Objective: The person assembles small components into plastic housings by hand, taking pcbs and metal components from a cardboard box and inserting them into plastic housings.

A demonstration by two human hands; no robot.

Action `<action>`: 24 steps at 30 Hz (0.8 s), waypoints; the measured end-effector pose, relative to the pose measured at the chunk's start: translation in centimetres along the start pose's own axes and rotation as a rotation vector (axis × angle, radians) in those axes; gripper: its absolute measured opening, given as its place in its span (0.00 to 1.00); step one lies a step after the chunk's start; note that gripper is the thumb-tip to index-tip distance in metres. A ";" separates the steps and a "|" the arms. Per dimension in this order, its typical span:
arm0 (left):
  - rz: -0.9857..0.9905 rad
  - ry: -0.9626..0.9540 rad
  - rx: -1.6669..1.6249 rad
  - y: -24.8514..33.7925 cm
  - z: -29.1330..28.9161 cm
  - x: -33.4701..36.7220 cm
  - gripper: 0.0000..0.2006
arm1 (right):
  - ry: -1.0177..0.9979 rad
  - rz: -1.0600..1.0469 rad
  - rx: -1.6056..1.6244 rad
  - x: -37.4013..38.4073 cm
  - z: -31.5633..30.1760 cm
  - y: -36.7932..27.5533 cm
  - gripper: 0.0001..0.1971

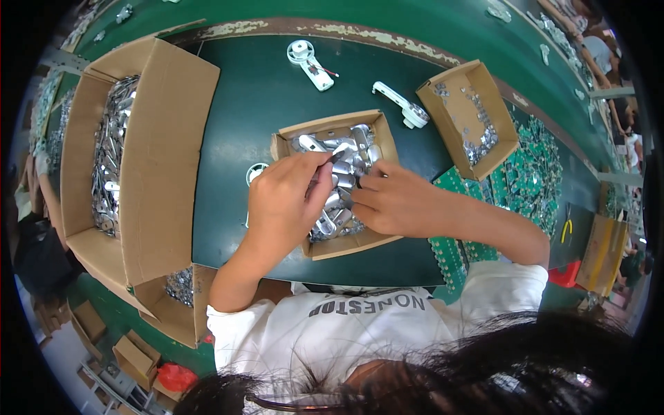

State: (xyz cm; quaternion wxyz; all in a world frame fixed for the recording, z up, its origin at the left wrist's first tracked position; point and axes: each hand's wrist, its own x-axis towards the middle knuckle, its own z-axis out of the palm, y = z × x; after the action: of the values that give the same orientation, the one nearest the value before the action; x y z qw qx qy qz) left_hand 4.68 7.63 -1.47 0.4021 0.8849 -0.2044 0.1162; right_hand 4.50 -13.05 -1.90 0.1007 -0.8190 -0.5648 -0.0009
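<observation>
Both my hands are over a small cardboard box [354, 247] filled with shiny silver metal parts [336, 202]. My left hand [282, 197] pinches a small dark-grey piece [337, 158] between thumb and forefinger, above the box's middle. Close by on the right, my right hand [389, 199] has its fingers curled together over the parts; what they grip, if anything, is hidden. Beside my left hand, a white ring-shaped part [254, 172] lies on the table, mostly covered by that hand.
A white fan-like housing with wires [312, 68] and another white housing [404, 106] lie beyond the box. At left stands a large carton [164, 159] of metal parts. Right are an open small-parts box [449, 88], green circuit boards [532, 166] and a yellow-handled tool [567, 230].
</observation>
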 end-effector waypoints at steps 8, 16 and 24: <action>-0.109 0.042 -0.113 -0.1 -0.1 0.2 0.07 | -0.142 -0.021 -0.038 0.4 -1.0 -0.5 0.04; -0.522 -0.192 -0.903 0.9 -0.7 -0.4 0.04 | 0.406 0.299 0.617 0.0 -2.8 0.0 0.04; -0.612 -0.250 -1.219 1.6 -1.1 0.0 0.05 | 0.631 0.081 -0.082 0.6 -2.5 -1.0 0.16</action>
State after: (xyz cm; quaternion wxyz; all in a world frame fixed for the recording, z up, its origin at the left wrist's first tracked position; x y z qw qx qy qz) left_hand 3.95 7.51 0.26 0.8156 0.5257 -0.0195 -0.2409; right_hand 4.01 -12.58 0.76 0.2380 -0.8034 -0.4722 -0.2738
